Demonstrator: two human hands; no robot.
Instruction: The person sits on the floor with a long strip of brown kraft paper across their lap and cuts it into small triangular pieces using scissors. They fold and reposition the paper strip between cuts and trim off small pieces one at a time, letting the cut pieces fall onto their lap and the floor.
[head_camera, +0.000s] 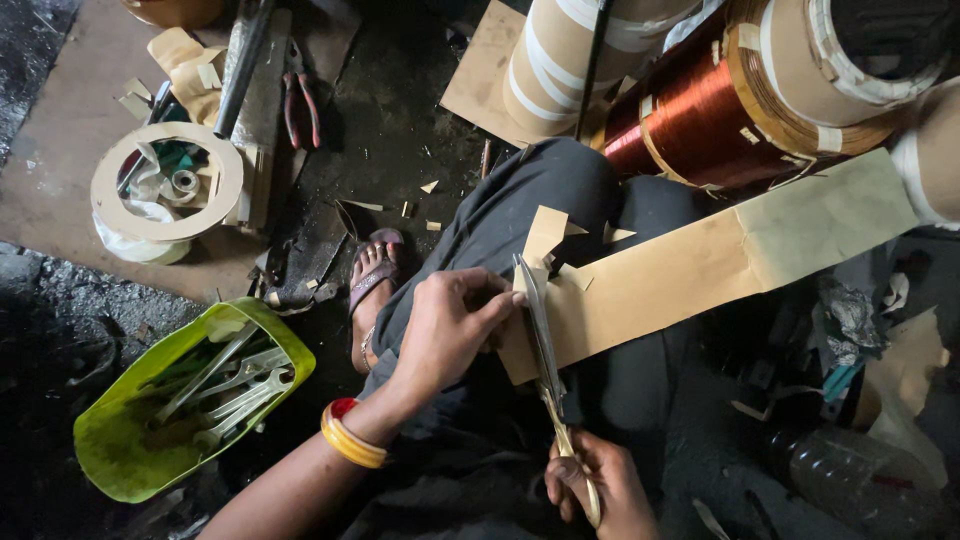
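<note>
1. Across the dark, gritty floor (400, 130) lie small paper offcuts, with a brown board (60, 170) covering its upper left corner.
2. Over the person's lap, a long tan paper strip (680, 280) runs toward the upper right, its far end paler.
3. Left hand (445, 325) pinches the strip's near end; right hand (590, 490) grips the handles of the scissors (545, 350), whose blades stand at the strip's cut edge.
4. At the upper right stand a spool of copper wire (700, 110) and cardboard rolls (570, 60) banded with white tape.
5. Near the lower left edge sits a green tub (120, 450) holding wrenches.
6. On the board rest a cardboard ring (165, 180) and red-handled pliers (300, 95).
</note>
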